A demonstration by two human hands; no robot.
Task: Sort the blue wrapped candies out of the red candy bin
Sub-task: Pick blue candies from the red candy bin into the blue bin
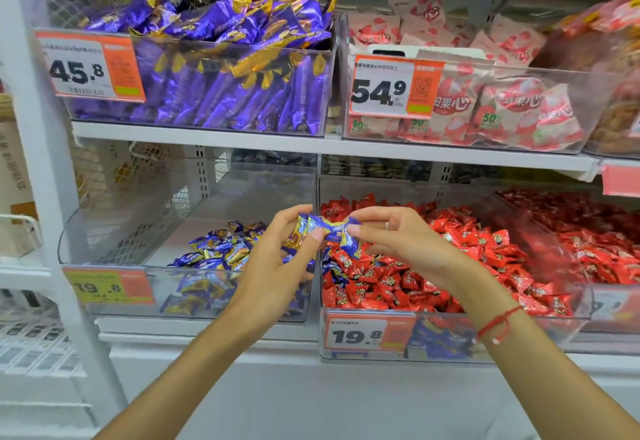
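Observation:
Between the two lower bins, both my hands hold a small cluster of blue wrapped candies [327,230]. My left hand [277,259] grips them from the left, thumb on top. From the right, my right hand [398,238] pinches the same cluster with thumb and fingertips. The red candy bin [450,346], a clear plastic box, is full of red wrapped candies [467,252], with a few blue ones [332,275] at its left edge and more blue ones [440,339] low at its front. The clear bin to the left [104,217] holds a pile of blue candies [218,252].
On the shelf above stand a bin of purple wrapped bars [214,68] and a bin of pink strawberry packets [485,103]. Orange price tags [367,334] hang on the bin fronts. A white shelf upright [38,148] runs down the left. Another red candy bin [595,231] sits at far right.

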